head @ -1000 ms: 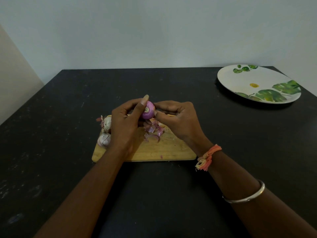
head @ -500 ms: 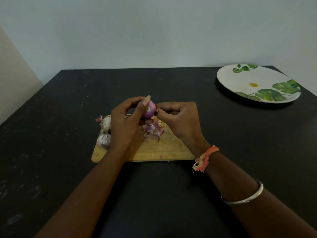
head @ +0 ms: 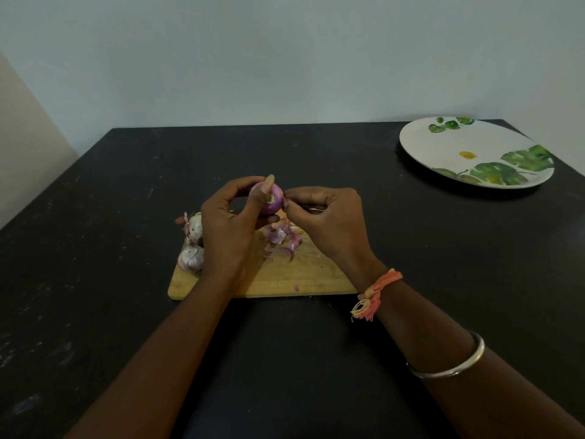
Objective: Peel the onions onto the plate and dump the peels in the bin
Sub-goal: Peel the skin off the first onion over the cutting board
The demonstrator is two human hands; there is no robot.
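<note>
My left hand (head: 231,226) holds a small purple onion (head: 274,201) above the wooden cutting board (head: 285,280), thumb laid across its top. My right hand (head: 326,223) touches the onion's right side with its fingertips pinched together. A pile of pink peels (head: 281,237) lies on the board under the onion. Two unpeeled onions (head: 193,245) rest at the board's left end, partly hidden by my left hand. The white plate (head: 421,147) with green leaf print stands at the far right of the table and holds nothing. No bin is in view.
The black table (head: 110,217) runs to a pale wall at the back and a beige wall on the left. My right forearm wears an orange thread band (head: 376,293) and a metal bangle (head: 449,365).
My left hand has turned the onion a little and raised it slightly. My right fingertips stay pinched at its right side. The peels and the other onions have not moved.
</note>
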